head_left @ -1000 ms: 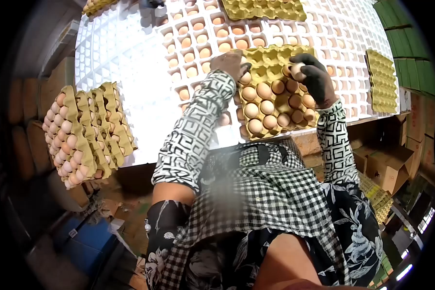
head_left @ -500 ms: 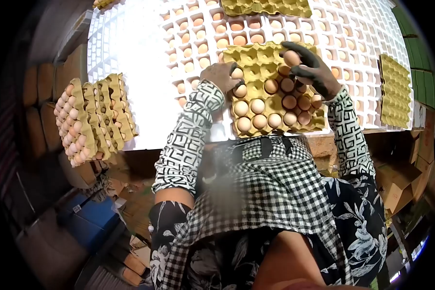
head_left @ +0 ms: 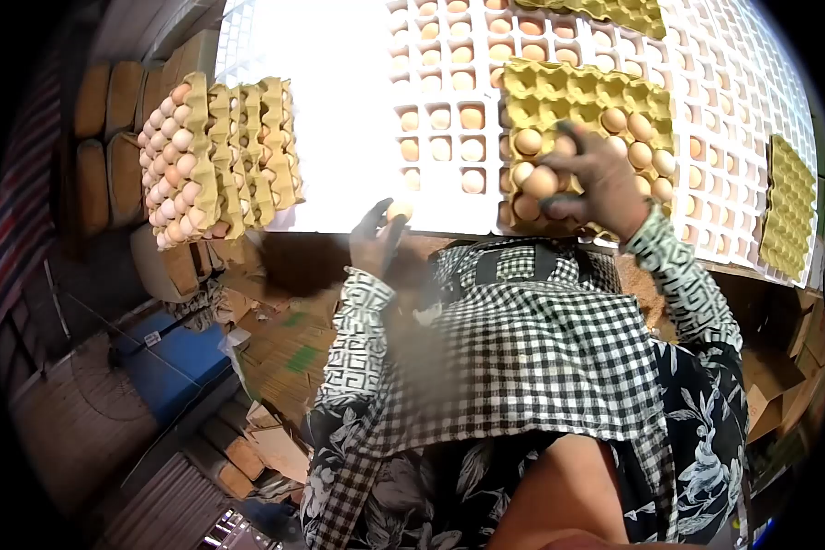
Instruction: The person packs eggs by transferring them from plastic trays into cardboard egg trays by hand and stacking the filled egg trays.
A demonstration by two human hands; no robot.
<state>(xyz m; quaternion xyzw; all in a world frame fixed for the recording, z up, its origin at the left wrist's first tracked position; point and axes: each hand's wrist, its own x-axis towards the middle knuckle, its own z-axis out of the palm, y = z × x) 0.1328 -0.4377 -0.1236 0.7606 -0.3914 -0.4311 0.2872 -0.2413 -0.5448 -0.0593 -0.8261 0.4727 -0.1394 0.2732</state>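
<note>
My left hand (head_left: 373,240) is at the near edge of the white table, its dark-gloved fingertips closed on a pale brown egg (head_left: 400,210). Over the yellow egg tray (head_left: 533,84) my right hand (head_left: 607,179), somewhat blurred, has thumb and fingers round an egg (head_left: 541,181). Another egg (head_left: 566,145) shows by its upper fingers; I cannot tell whether it is gripped too. Several eggs sit in the tray's cups on both sides of this hand, and the back cups hold none. The hand hides part of the tray.
White gridded trays (head_left: 440,119) with brown eggs spread across the table. Filled yellow trays stand on edge in a stack (head_left: 243,156) at the left. Other yellow trays lie at the back (head_left: 614,11) and far right (head_left: 788,206). An open cardboard box (head_left: 770,385) is below right.
My left hand has left the yellow tray for the table's near edge, with an egg in its fingertips. My right hand has come lower and inward over the tray. The view has shifted left.
</note>
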